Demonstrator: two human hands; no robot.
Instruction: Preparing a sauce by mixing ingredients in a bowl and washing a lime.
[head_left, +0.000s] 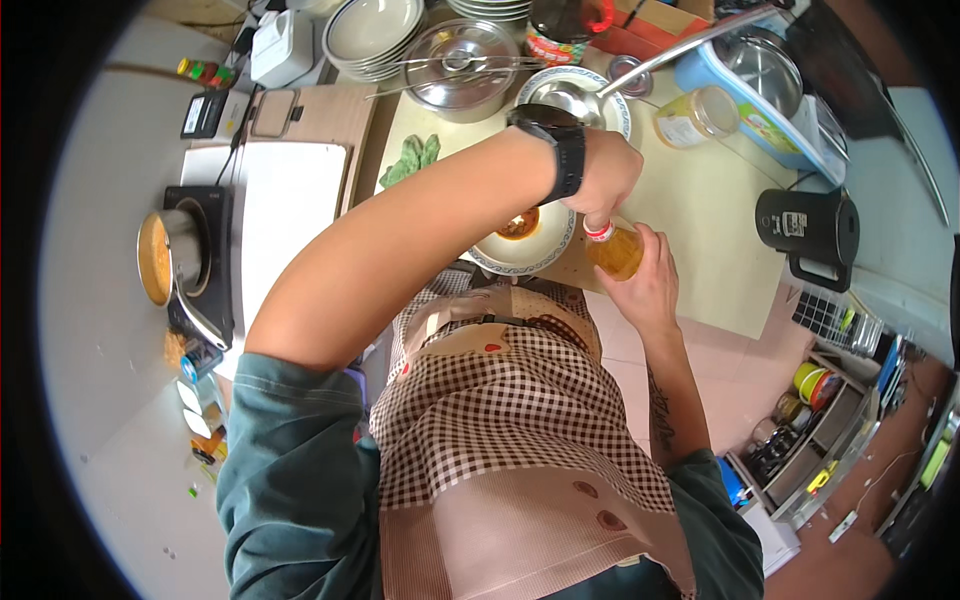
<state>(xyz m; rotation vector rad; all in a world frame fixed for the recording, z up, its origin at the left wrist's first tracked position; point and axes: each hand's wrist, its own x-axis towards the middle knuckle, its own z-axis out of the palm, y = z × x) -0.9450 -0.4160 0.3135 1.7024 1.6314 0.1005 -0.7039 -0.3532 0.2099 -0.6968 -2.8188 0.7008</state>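
Note:
My right hand (651, 279) is wrapped around a clear bottle (619, 255) of amber liquid, tilted with its neck towards my left hand. My left hand (609, 174), with a black watch on the wrist, reaches across from the left. Its fingers are curled and the thumb presses on the red and white cap (599, 229); the other fingertips are hidden. Beside the bottle stands a patterned white bowl (551, 247) holding reddish-brown sauce (520, 225), partly covered by my left forearm. Behind the wrist, a metal ladle (566, 96) rests in a second patterned bowl (624, 112).
A lidded steel pot (459, 75) and stacked plates (373, 34) stand at the back. A yellow-lidded jar (694, 118), a blue bin (772, 127) and a black kettle (806, 229) are on the right. At left, a saucepan (184, 251) of orange liquid sits on an induction cooker (217, 277).

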